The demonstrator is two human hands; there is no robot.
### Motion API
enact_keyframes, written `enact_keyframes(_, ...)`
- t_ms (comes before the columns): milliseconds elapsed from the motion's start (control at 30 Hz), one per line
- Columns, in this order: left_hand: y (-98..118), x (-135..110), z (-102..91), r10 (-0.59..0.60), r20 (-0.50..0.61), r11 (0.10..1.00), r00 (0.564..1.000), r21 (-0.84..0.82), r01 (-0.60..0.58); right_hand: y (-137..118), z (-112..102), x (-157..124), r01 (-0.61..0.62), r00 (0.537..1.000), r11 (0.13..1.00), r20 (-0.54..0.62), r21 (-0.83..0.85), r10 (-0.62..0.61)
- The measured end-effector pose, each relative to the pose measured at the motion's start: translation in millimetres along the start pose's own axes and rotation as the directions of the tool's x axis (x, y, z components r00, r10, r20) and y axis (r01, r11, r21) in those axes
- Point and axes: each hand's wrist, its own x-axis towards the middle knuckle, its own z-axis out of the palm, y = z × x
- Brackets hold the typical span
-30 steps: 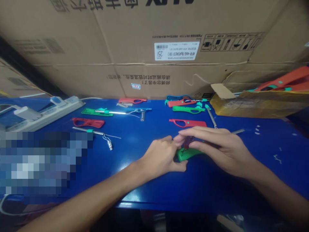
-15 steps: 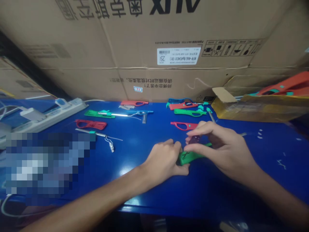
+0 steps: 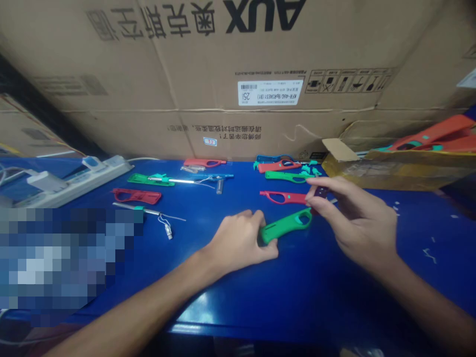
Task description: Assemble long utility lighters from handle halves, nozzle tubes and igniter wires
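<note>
My left hand (image 3: pixel 243 238) is closed around the wide end of a green lighter body (image 3: pixel 284 227). Its looped trigger end, with a teal trigger inside, points up and right toward my other hand. Just beyond that loop my right hand (image 3: pixel 357 223) pinches a small dark purple piece (image 3: pixel 321 192) between thumb and fingers. Most of this piece is covered, so its kind is unclear. Behind it lies a red lighter body (image 3: pixel 284 198), partly hidden by my right fingertips. Farther back are another green lighter body (image 3: pixel 284 176) and a red one (image 3: pixel 277 167).
At the left lie a dark red shell half (image 3: pixel 139 196), a green shell half (image 3: pixel 136 179) and a metal tube with wires (image 3: pixel 148 210). A power strip (image 3: pixel 92 178) stands at far left. An open carton (image 3: pixel 386 173) holds red lighters at right. A large cardboard box (image 3: pixel 148 84) forms the back.
My right hand has drawn back and right from the green lighter body with the dark piece, uncovering the trigger loop. My left hand has shifted slightly left, still gripping. The view has tilted slightly.
</note>
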Motion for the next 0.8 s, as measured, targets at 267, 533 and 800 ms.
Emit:
enact_keyframes(267, -36, 18, -15.8, -0.092, 0.113, 0.665, 0.989, -0.732, 0.145, 24, 0, 3, 0.325, 0.817, 0.943, 0.523, -0.068, -0.243)
enact_keyframes(533, -32, 15, -21.6, 0.036, 0.076, 0.525, 0.996, -0.85, 0.046, 31, 21, -3, 0.111, 0.832, 0.983, 0.555, -0.145, -0.012)
enact_keyframes(800, -19, 8, -8.2, 0.29, 0.107, 0.774, 0.951, -0.61, -0.168, 11, 32, 1, -0.494, 0.861, 0.725, 0.388, 0.48, 0.33)
